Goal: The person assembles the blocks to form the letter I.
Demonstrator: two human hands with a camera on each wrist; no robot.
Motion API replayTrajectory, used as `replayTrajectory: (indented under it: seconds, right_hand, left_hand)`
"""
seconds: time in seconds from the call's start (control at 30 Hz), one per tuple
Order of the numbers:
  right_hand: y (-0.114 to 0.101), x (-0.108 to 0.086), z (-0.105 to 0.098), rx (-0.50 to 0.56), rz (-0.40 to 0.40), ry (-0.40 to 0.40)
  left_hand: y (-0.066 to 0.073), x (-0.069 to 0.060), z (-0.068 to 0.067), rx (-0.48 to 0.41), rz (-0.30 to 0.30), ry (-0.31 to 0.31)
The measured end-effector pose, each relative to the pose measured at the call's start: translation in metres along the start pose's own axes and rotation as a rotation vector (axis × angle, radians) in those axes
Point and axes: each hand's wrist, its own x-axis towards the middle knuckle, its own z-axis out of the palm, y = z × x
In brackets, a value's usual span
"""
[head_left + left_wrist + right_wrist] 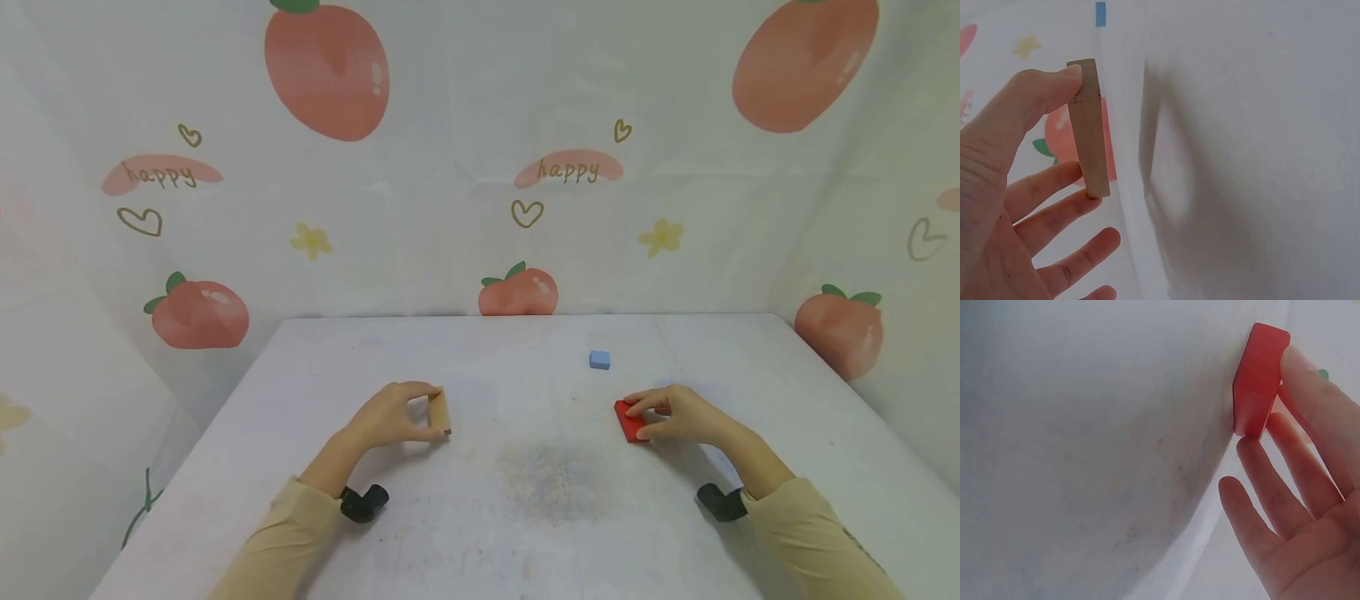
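In the head view my left hand [397, 414] pinches a plain wooden block [440, 412] by its two ends, thumb at one and fingertips at the other. The left wrist view shows this wooden block [1090, 131] raised off the table, its shadow apart from it. Farther right, my right hand [678, 414] holds a red block [628, 422] between thumb and fingers. In the right wrist view the red block [1261, 365] appears to be at the table surface. A small blue block [599, 360] lies behind the red one, touched by neither hand.
The white table [525, 550] has a greyish worn patch [555, 479] near its middle. Behind it hangs a pale curtain [442, 225] printed with fruit, hearts and flowers. Dark wrist devices [364, 503] sit below both hands.
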Motion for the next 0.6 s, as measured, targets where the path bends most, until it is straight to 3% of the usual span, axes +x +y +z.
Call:
replayTrajectory:
  seconds: [0.3, 0.6]
  right_hand:
    - [-0.001, 0.000, 0.001, -0.002, 0.012, 0.001]
    - [-0.002, -0.001, 0.001, -0.006, 0.014, -0.001]
  left_hand:
    - [0.008, 0.008, 0.008, -0.035, 0.002, -0.043]
    - [0.014, 0.014, 0.013, -0.028, 0.043, -0.026]
